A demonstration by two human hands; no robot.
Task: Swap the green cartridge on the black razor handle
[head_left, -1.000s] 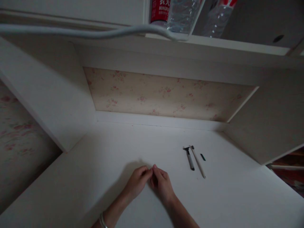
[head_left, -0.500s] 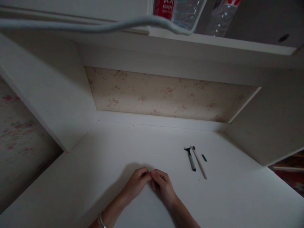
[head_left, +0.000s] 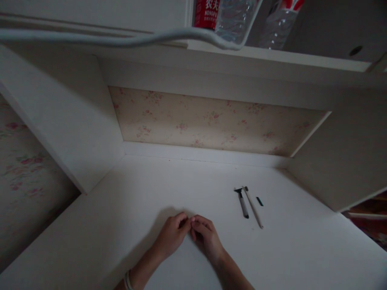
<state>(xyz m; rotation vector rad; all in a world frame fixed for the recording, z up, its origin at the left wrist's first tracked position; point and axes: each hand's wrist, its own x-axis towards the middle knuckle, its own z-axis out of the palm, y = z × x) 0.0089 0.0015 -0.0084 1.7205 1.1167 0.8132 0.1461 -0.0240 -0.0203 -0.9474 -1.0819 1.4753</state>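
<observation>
My left hand [head_left: 174,233] and my right hand [head_left: 206,235] meet fingertip to fingertip just above the white desk [head_left: 145,193]. The fingers of both are curled into a pinch, thumbs against forefingers. Whatever lies between the fingertips is too small or too hidden to make out. Right of my hands lies a razor [head_left: 242,204] with a grey and black handle and a dark head. Beside it a pale toothbrush [head_left: 254,208] with dark bristles lies slanted. Further right is a small dark green strip [head_left: 259,201], its kind unclear.
White side panels [head_left: 75,121] bound the desk left and right. Floral wallpaper [head_left: 196,121] covers the back. Overhead, a shelf [head_left: 302,58] holds clear plastic bottles [head_left: 234,20] and a red-labelled pack [head_left: 206,14]. A thick white cable [head_left: 121,40] hangs across in front of it.
The view has shifted very slightly. My two hands stay pinched together in nearly the same spot, and the things on the desk have not moved.
</observation>
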